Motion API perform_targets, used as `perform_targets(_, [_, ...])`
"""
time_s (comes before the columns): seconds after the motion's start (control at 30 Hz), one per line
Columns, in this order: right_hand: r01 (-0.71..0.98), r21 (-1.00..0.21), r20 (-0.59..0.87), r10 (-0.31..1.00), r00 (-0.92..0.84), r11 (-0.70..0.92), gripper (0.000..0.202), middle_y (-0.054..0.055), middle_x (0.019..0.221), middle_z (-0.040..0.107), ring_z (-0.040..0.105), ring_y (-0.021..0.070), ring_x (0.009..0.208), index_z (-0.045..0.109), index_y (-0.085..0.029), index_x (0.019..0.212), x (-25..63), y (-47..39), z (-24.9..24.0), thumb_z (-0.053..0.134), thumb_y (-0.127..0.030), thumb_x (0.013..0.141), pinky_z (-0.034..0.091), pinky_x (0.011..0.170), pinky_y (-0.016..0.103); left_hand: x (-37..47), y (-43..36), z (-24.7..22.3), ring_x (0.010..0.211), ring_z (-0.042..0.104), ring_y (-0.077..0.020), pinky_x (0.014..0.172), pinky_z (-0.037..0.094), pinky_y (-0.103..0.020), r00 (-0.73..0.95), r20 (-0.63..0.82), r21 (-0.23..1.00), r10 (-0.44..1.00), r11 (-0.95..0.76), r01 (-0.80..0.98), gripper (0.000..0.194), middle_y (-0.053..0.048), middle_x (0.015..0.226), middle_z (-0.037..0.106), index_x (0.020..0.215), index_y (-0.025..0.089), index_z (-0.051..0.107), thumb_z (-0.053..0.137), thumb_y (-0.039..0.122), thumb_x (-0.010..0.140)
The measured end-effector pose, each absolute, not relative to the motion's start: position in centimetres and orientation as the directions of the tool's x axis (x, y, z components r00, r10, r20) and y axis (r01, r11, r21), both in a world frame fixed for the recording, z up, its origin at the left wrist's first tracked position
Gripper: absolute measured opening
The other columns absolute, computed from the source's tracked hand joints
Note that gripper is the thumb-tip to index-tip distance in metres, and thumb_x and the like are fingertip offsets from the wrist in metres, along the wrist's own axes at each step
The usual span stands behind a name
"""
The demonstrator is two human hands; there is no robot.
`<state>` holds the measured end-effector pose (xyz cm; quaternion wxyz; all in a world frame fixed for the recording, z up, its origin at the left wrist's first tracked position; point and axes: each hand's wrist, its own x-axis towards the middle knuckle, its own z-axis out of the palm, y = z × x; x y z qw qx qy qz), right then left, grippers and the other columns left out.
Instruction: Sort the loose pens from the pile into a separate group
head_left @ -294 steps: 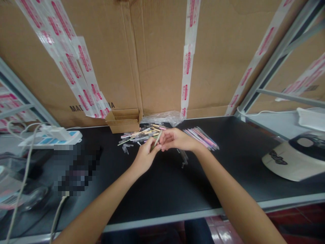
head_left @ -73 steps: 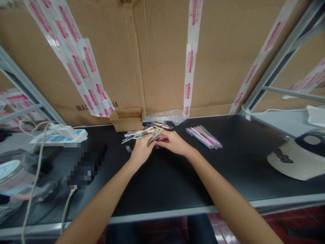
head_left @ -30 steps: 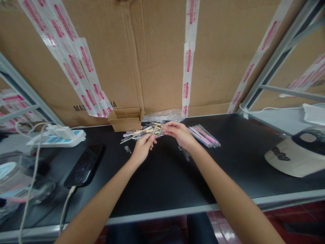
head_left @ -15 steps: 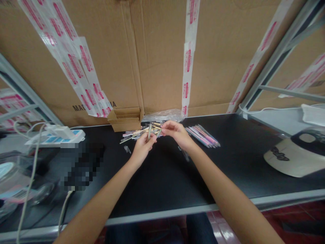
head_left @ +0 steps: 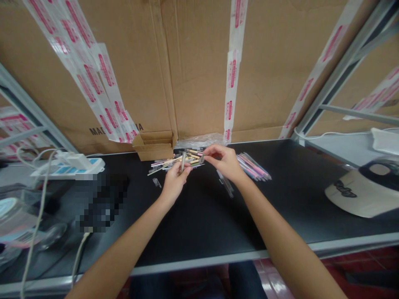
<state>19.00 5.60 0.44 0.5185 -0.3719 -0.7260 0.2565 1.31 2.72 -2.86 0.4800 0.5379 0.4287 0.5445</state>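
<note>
My left hand (head_left: 175, 179) is closed around a slim, pale pen (head_left: 183, 161), which stands nearly upright out of the fingers. Thumb and forefinger of my right hand (head_left: 222, 160) pinch a small greyish piece that looks like a pen cap (head_left: 202, 158), apart from the pen. Behind both hands lies a loose pile of pens (head_left: 162, 167) in beige, dark and pink. Small clear caps (head_left: 156, 182) rest left of my left hand. Below my right wrist are thin clear pieces (head_left: 227, 186). A neater row of pink, purple and clear pens (head_left: 254, 167) lies farther right.
An open cardboard box (head_left: 154, 146) and crumpled clear plastic (head_left: 199, 142) stand against the tall cardboard backing. On the left are a power strip (head_left: 90, 167), cables and a clear container (head_left: 18, 218). A light visor cap (head_left: 352, 193) sits at the right of the black table (head_left: 199, 224).
My right hand has moved away from my left, to the right, carrying the small piece. My left hand stays in place with the pen.
</note>
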Motion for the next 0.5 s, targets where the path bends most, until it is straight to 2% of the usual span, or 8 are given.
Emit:
perform_targets(0.07, [0.391, -0.739, 0.474, 0.836, -0.275, 0.548, 0.004, 0.002, 0.07, 0.067, 0.06, 0.0136, 0.063, 0.065, -0.016, 0.073, 19.2, 5.8, 0.1, 0.064, -0.017, 0.069, 0.047, 0.063, 0.026, 1.2, 2.8, -2.9, 0.044, 0.036, -0.0025, 0.04, 0.026, -0.017, -0.017, 0.164, 0.985, 0.986, -0.165, -0.058, 0.03, 0.0, 0.072, 0.059, 0.083, 0.014, 0.055, 0.065, 0.038, 0.069])
perform_targets(0.2, [0.574, -0.664, 0.311, 0.875, -0.37, 0.479, 0.011, 0.001, 0.063, 0.066, 0.06, 0.0135, 0.06, 0.066, -0.015, 0.067, 19.0, 6.2, -0.9, 0.063, -0.006, 0.064, 0.046, 0.06, 0.024, 1.0, 2.8, -2.8, 0.044, 0.037, -0.0027, 0.04, 0.026, -0.017, -0.045, 0.145, 0.986, 0.988, -0.148, -0.073, 0.03, 0.001, 0.073, 0.057, 0.083, 0.015, 0.055, 0.065, 0.039, 0.069])
perform_targets(0.27, [0.602, -0.64, 0.306, 0.877, -0.37, 0.477, 0.011, 0.001, 0.064, 0.066, 0.06, 0.0132, 0.06, 0.066, -0.015, 0.067, 18.9, 6.2, -1.1, 0.062, -0.005, 0.064, 0.046, 0.06, 0.024, 1.1, 2.8, -2.8, 0.044, 0.037, -0.0028, 0.039, 0.025, -0.017, -0.048, 0.149, 0.985, 0.988, -0.153, -0.082, 0.029, 0.001, 0.07, 0.055, 0.081, 0.014, 0.055, 0.065, 0.038, 0.069])
perform_targets(0.4, [0.581, -0.611, 0.392, 0.843, -0.368, 0.537, 0.01, 0.0, 0.066, 0.065, 0.059, 0.0117, 0.061, 0.065, -0.016, 0.071, 19.0, 6.1, -1.0, 0.059, -0.008, 0.068, 0.046, 0.061, 0.023, 1.2, 2.8, -2.8, 0.044, 0.038, -0.0033, 0.04, 0.026, -0.017, -0.044, 0.148, 0.985, 0.988, -0.152, -0.081, 0.027, 0.002, 0.067, 0.054, 0.081, 0.014, 0.056, 0.064, 0.037, 0.07])
perform_targets(0.5, [0.585, -0.62, 0.331, 0.851, -0.409, 0.522, 0.012, 0.0, 0.064, 0.064, 0.058, 0.0112, 0.06, 0.065, -0.015, 0.07, 18.9, 5.9, -0.9, 0.06, -0.006, 0.066, 0.045, 0.061, 0.023, 1.2, 2.9, -2.9, 0.048, 0.043, -0.0048, 0.044, 0.033, -0.018, -0.03, 0.172, 0.983, 0.985, -0.173, -0.064, 0.026, 0.001, 0.068, 0.056, 0.082, 0.013, 0.057, 0.062, 0.037, 0.073])
